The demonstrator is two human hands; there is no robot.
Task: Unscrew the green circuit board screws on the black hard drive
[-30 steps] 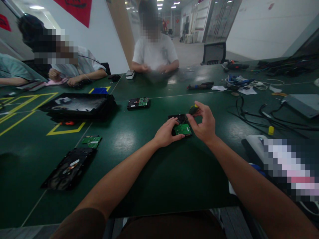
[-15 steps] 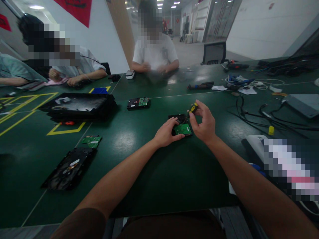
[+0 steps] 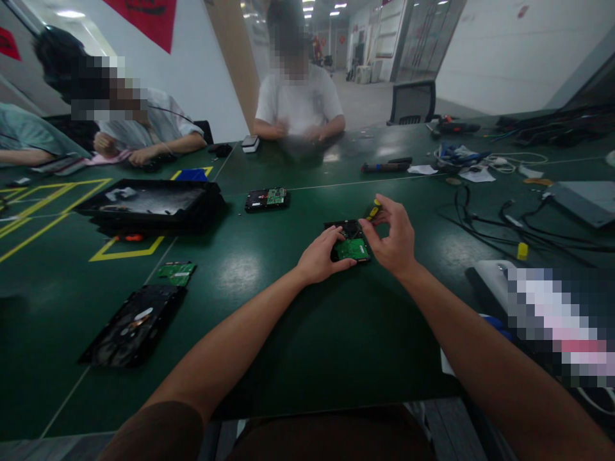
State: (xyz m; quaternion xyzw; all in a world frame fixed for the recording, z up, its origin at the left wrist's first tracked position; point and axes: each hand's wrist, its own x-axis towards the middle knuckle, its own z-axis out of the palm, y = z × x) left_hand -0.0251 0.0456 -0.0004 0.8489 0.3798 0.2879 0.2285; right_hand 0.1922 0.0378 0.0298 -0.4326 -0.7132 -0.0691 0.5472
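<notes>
A hard drive with a green circuit board lies on the table in front of me. My left hand grips its left side, thumb along the near edge and fingers over the top. Between the fingertips of my right hand is a short yellow-and-black screwdriver, tilted above the drive's right side. Its tip is too small to make out clearly. Farther left sit another hard drive, a bare black drive body and a loose green circuit board.
Stacked black trays stand at the left. Black cables, a grey metal box and a dark tool lie to the right. Two people sit at the far left; another person sits across the table.
The screwdriver has turned slightly in my right hand, and those fingers have shifted a little. My left hand and the hard drive stay put.
</notes>
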